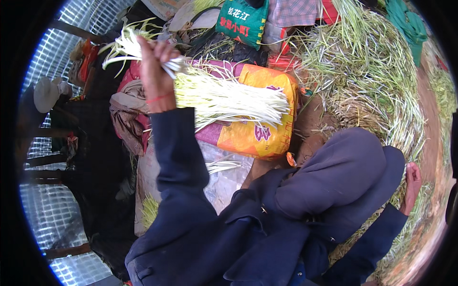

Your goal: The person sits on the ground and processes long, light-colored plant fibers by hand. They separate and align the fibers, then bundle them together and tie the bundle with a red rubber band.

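At upper left, my left hand (157, 68) is raised and closed around a bundle of pale plant stalks (130, 44), whose loose ends fan out beyond the fist. Below and right of it, a thick layer of similar white and yellow-green stalks (229, 98) lies on a stuffed orange and purple printed sack (257, 143). My right hand (413, 184) is at the far right, beside my knee and close to heaped stalks; its fingers are partly curled, and whether they hold anything cannot be told. Several loose white stalks (223, 166) rest on clear plastic sheeting (229, 182).
A large heap of green and white stalks (365, 71) fills the upper right. A green printed bag (241, 23) stands beyond the sack. Crumpled checked cloth (130, 118) lies at the sack's left end. My bent knee (336, 168) is just right of the sack. Netting (53, 214) lines the left side.
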`<state>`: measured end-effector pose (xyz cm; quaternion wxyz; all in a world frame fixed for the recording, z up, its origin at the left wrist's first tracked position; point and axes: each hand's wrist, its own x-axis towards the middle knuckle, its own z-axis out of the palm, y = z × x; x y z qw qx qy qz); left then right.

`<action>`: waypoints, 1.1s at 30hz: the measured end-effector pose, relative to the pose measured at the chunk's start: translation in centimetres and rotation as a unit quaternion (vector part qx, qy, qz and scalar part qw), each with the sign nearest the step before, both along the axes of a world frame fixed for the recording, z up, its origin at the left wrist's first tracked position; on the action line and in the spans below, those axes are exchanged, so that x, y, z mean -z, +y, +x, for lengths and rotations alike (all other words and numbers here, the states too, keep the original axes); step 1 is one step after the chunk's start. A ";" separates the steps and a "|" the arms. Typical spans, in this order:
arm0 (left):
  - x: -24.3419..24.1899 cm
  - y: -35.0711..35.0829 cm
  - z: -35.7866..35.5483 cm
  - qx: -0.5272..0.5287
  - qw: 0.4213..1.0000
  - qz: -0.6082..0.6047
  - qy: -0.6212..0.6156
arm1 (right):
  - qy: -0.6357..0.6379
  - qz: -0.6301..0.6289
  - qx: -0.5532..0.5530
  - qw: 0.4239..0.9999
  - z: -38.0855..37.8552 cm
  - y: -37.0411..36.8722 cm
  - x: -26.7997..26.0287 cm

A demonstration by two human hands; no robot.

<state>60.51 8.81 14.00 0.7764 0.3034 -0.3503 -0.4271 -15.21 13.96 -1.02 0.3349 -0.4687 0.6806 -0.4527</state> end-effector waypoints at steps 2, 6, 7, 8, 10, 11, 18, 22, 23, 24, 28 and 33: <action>5.0 -0.5 -2.1 -0.009 0.998 0.008 0.063 | -0.013 -0.022 -0.034 0.999 1.3 -1.4 -2.2; 16.8 -2.6 -10.9 -0.161 0.971 0.149 0.093 | 0.115 0.000 -0.086 0.990 5.9 -4.1 -6.5; 19.1 -2.7 -13.1 -0.145 0.957 0.194 0.162 | 0.125 0.023 -0.105 0.986 7.2 -4.6 -7.6; 20.8 -2.7 -15.1 -0.126 0.945 0.204 0.220 | 0.131 0.043 -0.124 0.983 8.7 -5.2 -8.6; 23.0 -2.7 -17.1 -0.108 0.929 0.214 0.283 | 0.122 0.056 -0.156 0.979 12.1 -6.3 -9.8; 23.5 -2.7 -17.5 -0.110 0.924 0.220 0.292 | 0.146 0.065 -0.175 0.971 13.7 -6.9 -10.5; 24.4 -3.2 -16.4 -0.049 0.930 0.202 0.302 | 0.292 -0.110 -0.369 0.876 24.7 -11.4 -10.7; 24.8 -3.2 -16.4 -0.016 0.919 0.202 0.338 | 0.352 -0.015 -0.492 0.796 29.0 -15.0 -9.4; 24.7 -3.3 -16.3 -0.024 0.917 0.199 0.345 | 0.396 0.010 -0.525 0.753 30.1 -16.0 -9.0; 24.6 -3.2 -16.2 -0.016 0.919 0.193 0.345 | 0.379 -0.022 -0.524 0.762 31.6 -16.5 -8.0; 24.2 -3.4 -16.3 -0.019 0.933 0.183 0.309 | 0.270 -0.160 -0.597 0.738 38.0 -17.7 -3.1; 23.9 -3.9 -16.4 -0.005 0.942 0.170 0.291 | 0.205 -0.127 -0.592 0.769 42.7 -16.1 0.8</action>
